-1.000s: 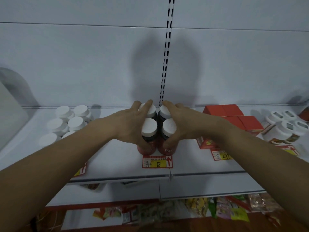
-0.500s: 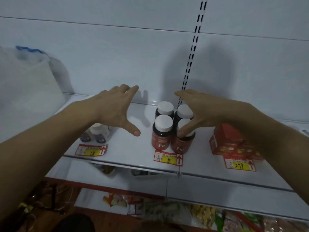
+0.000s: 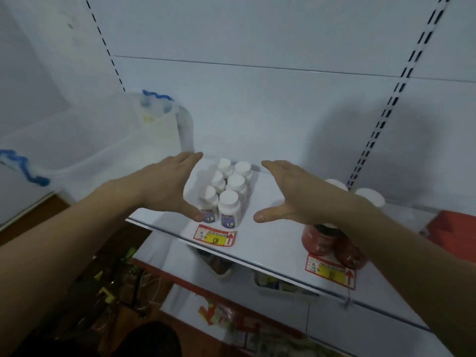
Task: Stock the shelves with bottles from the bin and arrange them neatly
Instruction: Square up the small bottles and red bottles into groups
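Note:
Several white bottles (image 3: 228, 191) with white caps and purple labels stand in two rows on the white shelf (image 3: 270, 235). My left hand (image 3: 167, 186) hovers spread just left of them, its thumb near the front bottle. My right hand (image 3: 293, 194) is spread to their right, a gap between it and the bottles. Neither hand holds anything. Dark red bottles (image 3: 327, 240) with white caps stand further right, partly hidden under my right forearm. A clear plastic bin (image 3: 98, 150) with blue handles sits at the left.
Price tags (image 3: 215, 235) are stuck on the shelf's front edge. Red boxes (image 3: 453, 230) lie at the far right. Slotted uprights (image 3: 383, 119) run up the white back wall. Packaged goods fill the lower shelf (image 3: 231, 318).
Both hands let go of the dark red bottles and moved left. They now flank the white bottles with fingers spread. The view swung left, bringing the bin into sight.

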{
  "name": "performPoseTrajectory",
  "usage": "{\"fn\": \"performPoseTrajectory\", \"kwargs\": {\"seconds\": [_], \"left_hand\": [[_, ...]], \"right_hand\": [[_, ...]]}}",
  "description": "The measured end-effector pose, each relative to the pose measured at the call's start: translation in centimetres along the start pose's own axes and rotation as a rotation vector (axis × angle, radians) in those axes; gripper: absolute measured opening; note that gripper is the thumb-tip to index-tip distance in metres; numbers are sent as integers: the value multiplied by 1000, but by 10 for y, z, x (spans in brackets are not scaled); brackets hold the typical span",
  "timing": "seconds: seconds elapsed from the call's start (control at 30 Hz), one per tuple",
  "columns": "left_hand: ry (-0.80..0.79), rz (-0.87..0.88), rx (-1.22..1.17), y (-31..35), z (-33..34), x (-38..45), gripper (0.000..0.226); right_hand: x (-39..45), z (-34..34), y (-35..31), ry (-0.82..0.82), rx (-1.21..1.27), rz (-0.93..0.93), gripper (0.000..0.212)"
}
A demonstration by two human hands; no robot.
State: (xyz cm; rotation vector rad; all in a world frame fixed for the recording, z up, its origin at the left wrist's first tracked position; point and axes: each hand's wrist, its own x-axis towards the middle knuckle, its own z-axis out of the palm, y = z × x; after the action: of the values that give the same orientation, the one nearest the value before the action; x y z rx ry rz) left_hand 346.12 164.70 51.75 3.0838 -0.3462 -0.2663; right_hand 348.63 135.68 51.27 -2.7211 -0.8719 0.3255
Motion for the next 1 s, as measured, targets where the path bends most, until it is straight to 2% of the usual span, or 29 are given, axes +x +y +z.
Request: {"fn": "performPoseTrajectory", "kwargs": {"seconds": [0.27,0.37,0.47,0.57,0.67,0.9,1.0], "left_hand": [[-129,158,-136,-49,39,46,142],[-162,233,-235,-51,62,58,122],[-171,317,-356,-51,78,67,102],[-160,343,-396,-52,83,74,95],[-156,348,-442,-55,83,75,85],[-151,328,-520,-58,81,74,94],[-139,336,-520,-58,81,73,91]], "right_hand": [[53,42,-15,36,110,180,121],[52,54,-18,-45,176,321,117],[56,69,-18,-95,263,396,122],[62,73,-19,-74,322,404,125],[66,74,-20,-46,343,378,118],[74,73,-26,-15,367,320,107],[76,72,-27,-4,363,308,102]]}}
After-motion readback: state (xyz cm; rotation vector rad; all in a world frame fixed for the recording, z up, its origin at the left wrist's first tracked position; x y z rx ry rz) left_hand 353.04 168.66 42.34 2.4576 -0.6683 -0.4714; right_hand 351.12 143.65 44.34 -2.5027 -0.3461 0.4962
